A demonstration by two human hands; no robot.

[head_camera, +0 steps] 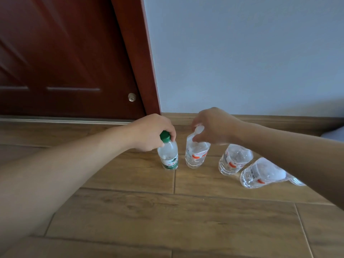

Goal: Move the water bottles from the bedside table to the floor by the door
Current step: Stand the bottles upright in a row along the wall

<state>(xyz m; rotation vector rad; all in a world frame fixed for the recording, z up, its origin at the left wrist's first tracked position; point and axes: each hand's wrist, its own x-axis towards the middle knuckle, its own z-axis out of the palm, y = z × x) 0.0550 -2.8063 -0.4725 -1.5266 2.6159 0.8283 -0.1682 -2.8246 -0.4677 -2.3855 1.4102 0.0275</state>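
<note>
Several clear water bottles stand on the wooden floor (167, 216) near the dark red door (65, 58). My left hand (150, 133) grips the neck of a green-capped, green-labelled bottle (168, 157), whose base is on the floor. Just to its right, my right hand (212, 125) holds the top of a white-capped bottle with a red-and-white label (196, 155), also standing on the floor. Two more red-labelled bottles (234, 159) (260, 174) stand further right, partly hidden under my right forearm. A sliver of another bottle (297, 181) shows behind that arm.
The door frame (147, 71) meets a pale blue wall (242, 53) with a wooden skirting board (279, 121) along its foot. A metal door stop (132, 97) sits low on the door. A pale object (335, 135) shows at the right edge.
</note>
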